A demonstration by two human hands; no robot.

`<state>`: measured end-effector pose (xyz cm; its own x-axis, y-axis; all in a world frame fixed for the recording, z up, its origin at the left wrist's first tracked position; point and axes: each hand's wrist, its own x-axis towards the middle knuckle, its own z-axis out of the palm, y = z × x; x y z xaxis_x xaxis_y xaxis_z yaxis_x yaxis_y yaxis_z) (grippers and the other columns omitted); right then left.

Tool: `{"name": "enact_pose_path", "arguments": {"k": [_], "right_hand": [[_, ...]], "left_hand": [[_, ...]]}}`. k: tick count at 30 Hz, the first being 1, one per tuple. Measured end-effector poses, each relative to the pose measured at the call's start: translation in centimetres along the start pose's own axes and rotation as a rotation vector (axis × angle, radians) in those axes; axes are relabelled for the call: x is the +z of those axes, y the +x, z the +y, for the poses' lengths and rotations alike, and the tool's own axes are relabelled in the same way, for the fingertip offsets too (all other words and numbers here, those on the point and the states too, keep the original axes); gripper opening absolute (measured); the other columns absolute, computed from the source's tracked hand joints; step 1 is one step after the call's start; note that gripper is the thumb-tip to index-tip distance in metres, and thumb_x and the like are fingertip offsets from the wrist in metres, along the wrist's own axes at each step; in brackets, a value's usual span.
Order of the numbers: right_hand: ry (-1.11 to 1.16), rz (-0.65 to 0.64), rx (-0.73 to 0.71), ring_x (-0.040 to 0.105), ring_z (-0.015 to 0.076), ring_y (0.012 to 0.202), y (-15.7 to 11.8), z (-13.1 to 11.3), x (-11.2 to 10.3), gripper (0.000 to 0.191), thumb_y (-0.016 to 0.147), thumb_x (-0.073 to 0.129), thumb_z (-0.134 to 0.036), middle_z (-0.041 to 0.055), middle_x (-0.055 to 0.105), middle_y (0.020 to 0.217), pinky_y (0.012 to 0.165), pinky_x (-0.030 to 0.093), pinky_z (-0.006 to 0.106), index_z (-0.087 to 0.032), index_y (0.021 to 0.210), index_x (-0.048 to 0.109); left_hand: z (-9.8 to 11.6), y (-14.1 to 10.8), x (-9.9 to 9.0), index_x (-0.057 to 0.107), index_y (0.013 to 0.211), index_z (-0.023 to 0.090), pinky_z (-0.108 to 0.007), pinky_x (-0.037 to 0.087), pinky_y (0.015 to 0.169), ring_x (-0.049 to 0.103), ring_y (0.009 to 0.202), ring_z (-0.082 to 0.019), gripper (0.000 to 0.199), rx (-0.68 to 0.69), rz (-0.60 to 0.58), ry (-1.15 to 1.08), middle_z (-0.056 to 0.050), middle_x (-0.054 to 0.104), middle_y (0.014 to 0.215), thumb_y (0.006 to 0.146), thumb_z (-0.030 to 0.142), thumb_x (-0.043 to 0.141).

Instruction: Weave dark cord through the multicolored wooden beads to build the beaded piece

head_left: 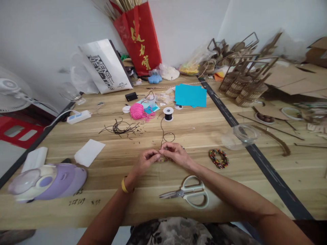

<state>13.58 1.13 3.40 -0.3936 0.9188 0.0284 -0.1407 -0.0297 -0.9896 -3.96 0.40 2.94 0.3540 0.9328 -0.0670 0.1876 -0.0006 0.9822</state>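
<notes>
My left hand (146, 161) and my right hand (176, 154) meet over the middle of the wooden table, fingertips pinched together. Between them runs a thin black cord (162, 131), which loops back to a white spool of black cord (168, 115). Small coloured beads (163, 159) show under the fingers, mostly hidden by them. Right of my right hand lies a coiled string of multicoloured beads (219, 158). Closer to me, scissors with pale handles (190, 192) rest with their blades pointing left.
Cut black cords (120, 127) and a pink yarn ball (137, 111) lie beyond my hands, with blue sheets (190, 95) further right. A purple-and-white device (56, 182) stands at left. A clear round container (241, 136) and small woven baskets (242, 86) are at right.
</notes>
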Motion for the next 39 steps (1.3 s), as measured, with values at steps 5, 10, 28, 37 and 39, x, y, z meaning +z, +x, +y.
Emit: {"name": "enact_pose_path", "arguments": {"k": [5,10,28,37,39], "right_hand": [[0.195,0.058,0.100,0.046,0.0087,0.053,0.0,-0.3,0.3,0.028,0.071,0.073,-0.041,-0.0046,0.053,0.057,0.054,0.036,0.021,-0.017,0.070,0.057],[0.504,0.046,0.160,0.057,0.0102,0.061,0.1,0.2,0.3,0.026,0.069,0.076,-0.035,-0.0023,0.061,0.064,0.063,0.045,0.022,-0.018,0.072,0.057],[0.265,0.093,0.199,0.044,0.0057,0.044,0.5,0.9,-0.4,0.030,0.065,0.077,-0.040,-0.0056,0.054,0.054,0.042,0.034,0.018,-0.017,0.069,0.058],[0.226,0.071,0.268,0.047,0.0051,0.041,-0.3,1.4,-1.3,0.032,0.063,0.079,-0.040,-0.0047,0.057,0.051,0.041,0.034,0.017,-0.016,0.067,0.060],[0.248,0.095,0.286,0.049,0.0054,0.042,-0.8,1.5,-1.4,0.032,0.060,0.081,-0.039,-0.0041,0.059,0.051,0.042,0.036,0.017,-0.015,0.069,0.062]], "left_hand": [[-0.2,0.0,-0.3,0.064,0.069,0.013,-0.025,0.041,0.061,0.052,0.060,-0.013,0.030,-0.014,-0.020,-0.057,-0.003,0.062,0.062,0.075,0.042,0.065],[-0.4,0.2,-0.6,0.062,0.067,0.014,-0.028,0.043,0.069,0.055,0.071,-0.016,0.029,0.048,-0.066,-0.095,-0.005,0.062,0.072,0.078,0.041,0.064],[-1.4,0.1,-0.3,0.057,0.074,0.012,-0.018,0.041,0.043,0.056,0.044,-0.008,0.030,-0.177,-0.190,-0.254,-0.002,0.064,0.060,0.077,0.040,0.065],[-1.0,-0.4,0.9,0.054,0.072,0.014,-0.018,0.040,0.043,0.054,0.043,-0.008,0.029,-0.201,-0.207,-0.235,0.001,0.060,0.056,0.076,0.040,0.065],[-0.9,-0.5,1.2,0.055,0.074,0.014,-0.018,0.041,0.044,0.057,0.046,-0.009,0.028,-0.202,-0.214,-0.247,0.000,0.062,0.060,0.078,0.040,0.064]]}}
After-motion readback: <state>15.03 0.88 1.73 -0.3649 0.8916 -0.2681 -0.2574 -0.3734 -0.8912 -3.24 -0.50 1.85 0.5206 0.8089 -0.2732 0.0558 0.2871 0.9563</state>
